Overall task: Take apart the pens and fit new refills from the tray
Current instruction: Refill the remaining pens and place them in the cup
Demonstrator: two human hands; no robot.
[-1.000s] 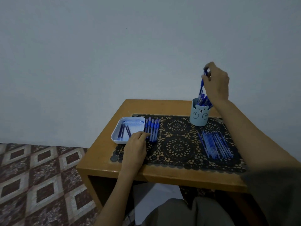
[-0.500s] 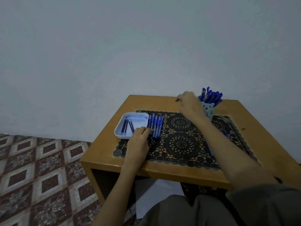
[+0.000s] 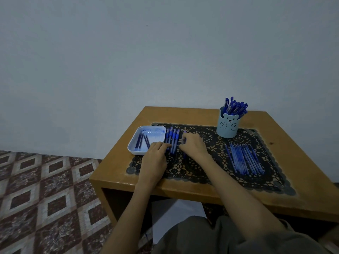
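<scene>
Sitting at a small wooden table (image 3: 117,173) covered by a black lace mat (image 3: 216,167), a person works with both bare hands near the mat's far left corner. The right hand (image 3: 193,146) has its fingers curled round a single blue pen (image 3: 185,132), which lies roughly lengthwise away from the person; the pen's far end pokes out past the knuckles, and a dark bit of it shows under the wrist side. The left hand (image 3: 156,156) lies palm down with relaxed fingers, its fingertips resting on the near ends of a row of pens (image 3: 172,136) laid side by side on the mat. It grips nothing. That row sits just beside the right edge of a white tray (image 3: 132,148), which holds a few dark blue refills (image 3: 142,142) lying loose on its floor, the left hand overlapping the tray's near right corner. At the far right of the mat stands a pale blue cup (image 3: 227,128) with a bear face, stuffed with capped pens (image 3: 235,107) standing upright. Nearer, well apart from both hands, lies a bundle of thin blue sticks (image 3: 244,160); pens or refills, I cannot tell. Patterned tiles cover the floor (image 3: 45,189) to the left.
</scene>
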